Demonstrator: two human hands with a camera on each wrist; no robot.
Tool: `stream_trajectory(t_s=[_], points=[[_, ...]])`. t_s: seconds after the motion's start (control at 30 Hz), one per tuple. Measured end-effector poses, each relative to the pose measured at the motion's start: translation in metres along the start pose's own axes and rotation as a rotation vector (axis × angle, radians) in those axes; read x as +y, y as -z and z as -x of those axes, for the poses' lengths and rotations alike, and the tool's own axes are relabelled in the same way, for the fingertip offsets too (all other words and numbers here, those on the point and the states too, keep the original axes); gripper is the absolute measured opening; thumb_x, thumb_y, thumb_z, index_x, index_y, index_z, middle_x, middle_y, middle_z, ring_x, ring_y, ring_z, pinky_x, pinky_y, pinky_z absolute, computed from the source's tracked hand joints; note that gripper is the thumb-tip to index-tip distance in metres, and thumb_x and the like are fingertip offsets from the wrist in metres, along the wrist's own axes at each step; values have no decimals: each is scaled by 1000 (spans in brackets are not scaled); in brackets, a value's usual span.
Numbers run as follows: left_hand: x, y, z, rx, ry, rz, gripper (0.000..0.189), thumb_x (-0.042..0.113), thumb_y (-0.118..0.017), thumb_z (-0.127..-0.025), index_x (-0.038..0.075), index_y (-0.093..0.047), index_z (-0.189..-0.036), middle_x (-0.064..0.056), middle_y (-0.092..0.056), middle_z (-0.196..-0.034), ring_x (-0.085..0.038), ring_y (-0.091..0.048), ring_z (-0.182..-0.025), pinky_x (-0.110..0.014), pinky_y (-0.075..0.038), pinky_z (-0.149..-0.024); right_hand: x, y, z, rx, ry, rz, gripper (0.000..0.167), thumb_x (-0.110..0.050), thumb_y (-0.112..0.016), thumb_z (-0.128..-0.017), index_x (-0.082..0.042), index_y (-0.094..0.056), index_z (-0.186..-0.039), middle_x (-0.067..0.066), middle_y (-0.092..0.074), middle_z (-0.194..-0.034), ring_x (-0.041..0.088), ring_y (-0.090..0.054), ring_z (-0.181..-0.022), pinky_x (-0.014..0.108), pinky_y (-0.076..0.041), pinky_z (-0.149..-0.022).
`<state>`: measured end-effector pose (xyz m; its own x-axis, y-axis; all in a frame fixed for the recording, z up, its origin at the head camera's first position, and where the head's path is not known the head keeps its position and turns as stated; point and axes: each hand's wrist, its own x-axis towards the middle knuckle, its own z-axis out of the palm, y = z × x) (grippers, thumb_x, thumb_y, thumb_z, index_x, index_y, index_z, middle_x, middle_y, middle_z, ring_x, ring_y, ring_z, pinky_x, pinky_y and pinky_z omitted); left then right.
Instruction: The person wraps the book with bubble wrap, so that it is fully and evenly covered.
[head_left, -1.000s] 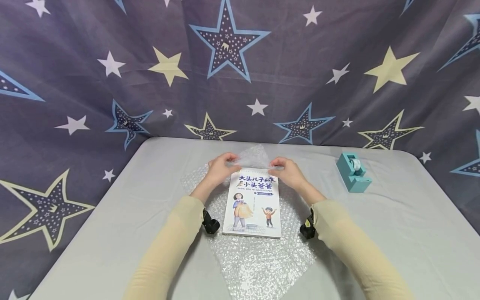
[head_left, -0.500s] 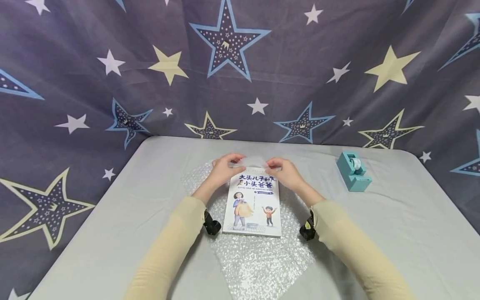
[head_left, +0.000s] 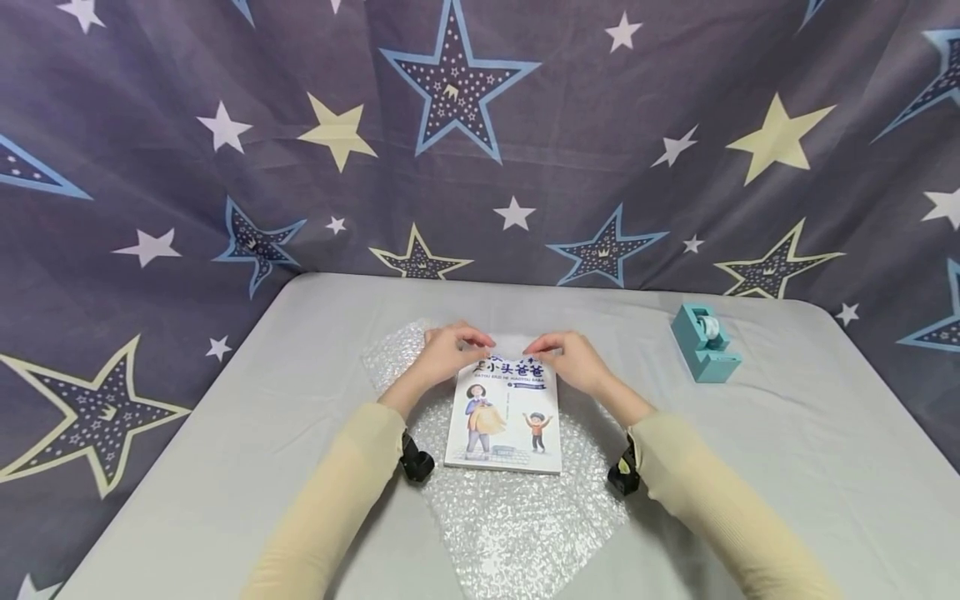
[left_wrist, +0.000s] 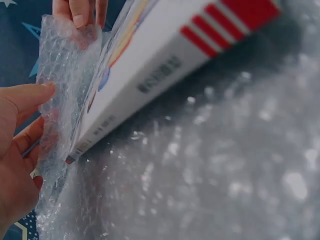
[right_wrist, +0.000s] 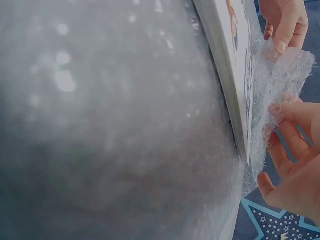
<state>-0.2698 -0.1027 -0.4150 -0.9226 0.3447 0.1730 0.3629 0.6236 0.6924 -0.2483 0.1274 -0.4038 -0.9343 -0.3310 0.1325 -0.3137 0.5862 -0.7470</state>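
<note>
A white picture book point(head_left: 506, 425) lies face up on a sheet of bubble wrap point(head_left: 525, 517), its cover showing two drawn figures. The wrap's far flap is folded up over the book's top edge and covers part of the title. My left hand point(head_left: 448, 354) pinches this flap at its left between thumb and fingers. At the flap's right, my right hand point(head_left: 572, 360) pinches it the same way. In the left wrist view the raised bubble wrap flap point(left_wrist: 70, 70) stands beside the book's spine point(left_wrist: 150, 85). The right wrist view shows the book's page edge point(right_wrist: 225, 75) next to the flap.
A teal tape dispenser point(head_left: 707, 343) with a roll of tape stands at the right of the grey-covered table point(head_left: 247, 467). Behind the table hangs a dark curtain point(head_left: 540, 108) printed with stars. Each wrist wears a black camera point(head_left: 416, 460).
Both hands have drawn the far flap of bubble wrap toward the body and down over the book's top, hiding part of the title. The hands have come slightly closer together.
</note>
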Motion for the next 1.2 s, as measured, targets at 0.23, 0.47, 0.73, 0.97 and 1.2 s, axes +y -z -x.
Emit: stream_trajectory(t_s=[0.23, 0.47, 0.73, 0.97, 1.2], points=[[-1, -5, 7, 0, -37, -70, 11, 24, -68, -80, 22, -71, -90, 6, -64, -89, -15, -55, -88, -47, -15, -94, 4, -4, 5, -19, -12, 36, 13, -7, -59, -85, -11, -71, -91, 7, -68, -102, 26, -57, -104, 43, -43, -91], [0, -6, 15, -48, -49, -123, 14, 26, -69, -79, 22, -70, -92, 5, -64, -96, -19, -53, -98, -47, -14, -94, 9, -9, 7, -54, -20, 38, 13, -9, -59, -87, -12, -71, -91, 5, -69, -96, 21, -62, -92, 35, -50, -79], [6, -4, 17, -65, -120, -256, 22, 40, -61, -84, 23, -71, -93, 7, -63, -95, -15, -55, -98, -50, -8, -105, 3, -11, 9, 9, 14, 187, 14, -12, -59, -85, -17, -73, -86, -1, -71, -85, 20, -63, -86, 44, -34, -100], [11, -6, 14, -96, -116, -313, 20, 36, -63, -83, 20, -70, -93, 6, -62, -95, -16, -54, -96, -48, -20, -106, 2, -13, 9, -61, -66, 65, 13, -13, -58, -87, -11, -70, -93, 5, -68, -97, 21, -63, -91, 35, -50, -79], [10, -11, 13, -122, -39, -296, 24, 32, -70, -78, 18, -67, -98, -2, -56, -104, -21, -48, -101, -44, -36, -92, 6, -14, 6, -61, -15, 70, 17, -13, -67, -81, -9, -67, -97, 6, -63, -98, 20, -58, -91, 35, -47, -82]])
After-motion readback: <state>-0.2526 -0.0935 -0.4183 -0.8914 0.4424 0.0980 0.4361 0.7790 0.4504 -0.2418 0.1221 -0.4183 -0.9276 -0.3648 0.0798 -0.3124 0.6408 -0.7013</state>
